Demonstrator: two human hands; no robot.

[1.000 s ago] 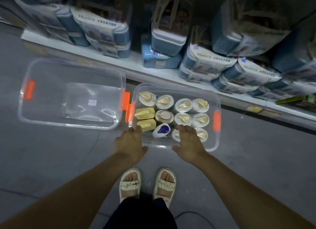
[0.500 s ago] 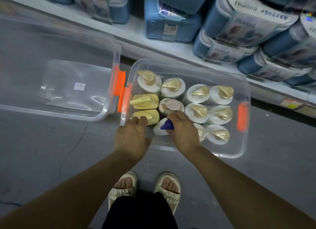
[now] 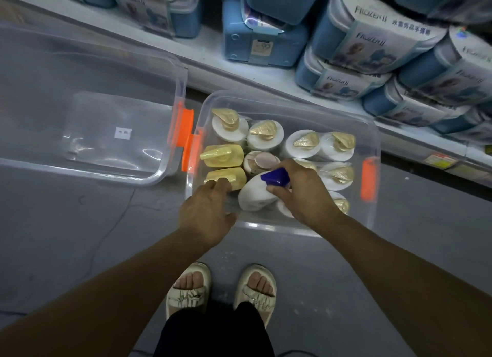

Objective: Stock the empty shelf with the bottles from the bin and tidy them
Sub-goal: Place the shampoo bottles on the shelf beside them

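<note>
Head view, looking down at a grey floor. A clear plastic bin [image 3: 372, 133] with orange latches stands on the floor just in front of the person's sandalled feet [image 3: 221, 290]; it holds upright pump bottles packed in rows, most of them white with gold pump heads [image 3: 306, 141], and two yellow bottles [image 3: 223, 167] against its left wall.

The right hand [image 3: 306, 194] reaches into the near part of the bin and grips a white bottle with a blue pump head [image 3: 255, 194]. The thumb and curled fingers pinch the neck just below the blue head, which projects to the left of the knuckles. The bottle's body is tilted, its base towards the near wall of the bin, and lies below and left of the fingers, between the two hands.

The left hand [image 3: 207, 213] rests over the near left corner of the bin. Its fingers are bent down onto the nearer yellow bottle and touch its top; whether they close round it cannot be told.

A second clear bin [image 3: 170, 95], holding no bottles, stands to the left, its orange latch touching that of the first. Beyond both runs a low white shelf [image 3: 202, 53] stacked with blue boxed goods [image 3: 372, 37] marked "Frozen II".
</note>
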